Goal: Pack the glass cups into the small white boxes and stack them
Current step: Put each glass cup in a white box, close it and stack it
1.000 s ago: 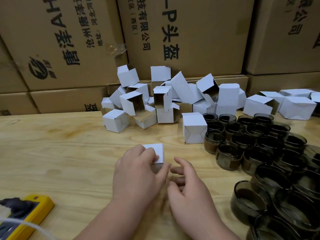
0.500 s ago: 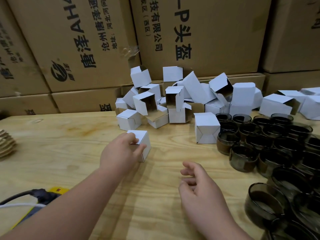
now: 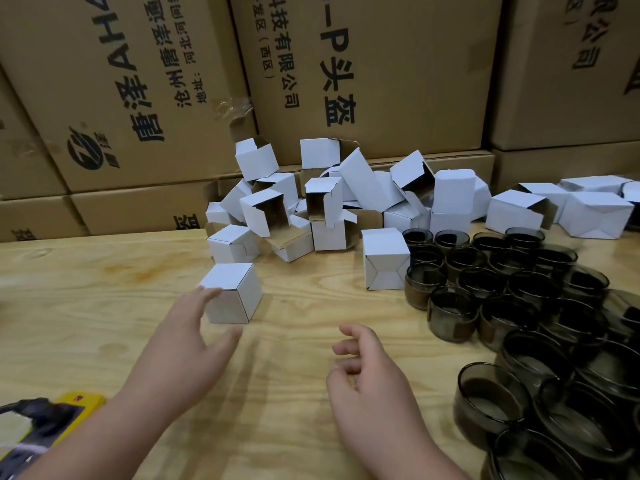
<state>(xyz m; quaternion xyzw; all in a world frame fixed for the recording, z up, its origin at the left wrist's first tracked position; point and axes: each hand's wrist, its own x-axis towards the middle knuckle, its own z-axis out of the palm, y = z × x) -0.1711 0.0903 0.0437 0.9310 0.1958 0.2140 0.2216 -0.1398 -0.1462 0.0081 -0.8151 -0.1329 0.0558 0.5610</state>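
head-worn view, downward onto table [image 3: 104, 306]

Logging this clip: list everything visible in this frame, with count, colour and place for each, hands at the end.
closed small box: one, white, standing alone on the table in front of the pile, by the left fingertips.
upright small box: one, white, against the left edge of the cups.
loose small boxes: a jumbled pile, too many to count, white with brown insides, back centre, several open; more at the right.
glass cups: dozens, dark smoky, clustered on the right.
cartons: several, brown with black print, stacked behind the table.
table: one, light wood.
yellow object: one, bottom left, partly cut off.
left hand: open, fingertips at the closed box.
right hand: loosely curled, holding nothing.
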